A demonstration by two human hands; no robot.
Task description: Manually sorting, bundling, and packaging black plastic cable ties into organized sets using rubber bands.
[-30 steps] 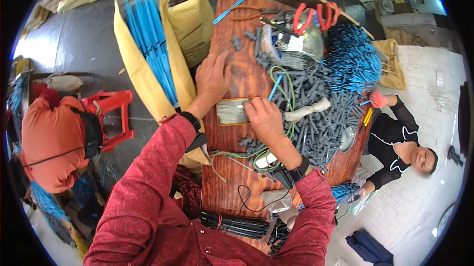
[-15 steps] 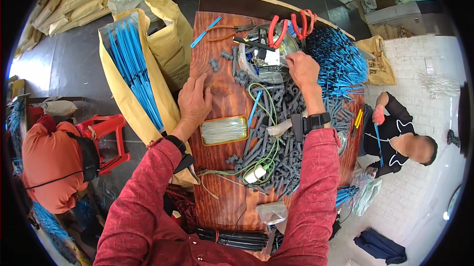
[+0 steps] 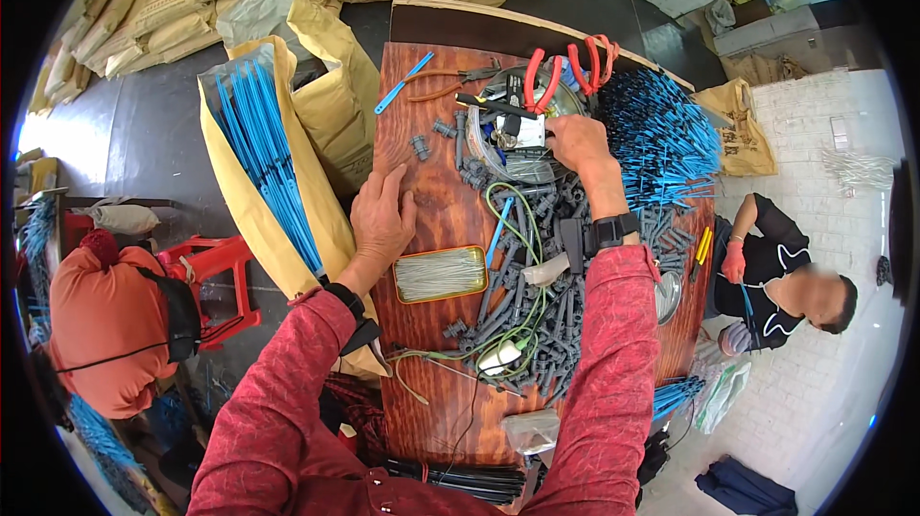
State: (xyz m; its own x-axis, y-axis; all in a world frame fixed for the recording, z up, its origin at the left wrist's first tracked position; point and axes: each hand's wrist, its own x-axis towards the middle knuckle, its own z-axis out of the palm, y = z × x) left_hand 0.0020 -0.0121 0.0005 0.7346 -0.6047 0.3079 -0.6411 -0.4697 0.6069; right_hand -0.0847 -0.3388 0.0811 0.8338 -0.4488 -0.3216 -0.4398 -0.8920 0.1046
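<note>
- We set the clock on the tin, with 12 o'clock pointing away from us.
- A bundle of black strips (image 3: pixel 470 485) lies at 6 o'clock, at the near end of the tabletop (image 3: pixel 422 417).
- A clear plastic bag (image 3: pixel 533 432) lies at 5 o'clock; a white plug (image 3: pixel 499 358), beside a green cord (image 3: pixel 542 300), sits nearer in the same direction.
- The yellow-rimmed tin (image 3: pixel 443 298) rests flat at the clock's center, filled with thin pale rods (image 3: pixel 439 273).
- Grey plastic parts (image 3: pixel 561 329) are heaped from 1 to 5 o'clock.
- We place our left hand (image 3: pixel 381 217) between 10 and 11 o'clock, just beyond the tin; its grip is spread, palm down.
- A paper sack (image 3: pixel 222 154) holding blue strips (image 3: pixel 254 123) leans at 10 o'clock.
- Our right hand (image 3: pixel 579 144) is between 1 and 2 o'clock, at the clear round container (image 3: pixel 473 140); we cannot tell whether its grip pinches anything.
- The container stands at 1 o'clock; red-handled tools (image 3: pixel 552 87) are at its far side.
- A pile of blue-and-black strips (image 3: pixel 663 133) occupies 2 o'clock.
- Orange-handled pliers (image 3: pixel 438 87) lie at 12 o'clock.
</note>
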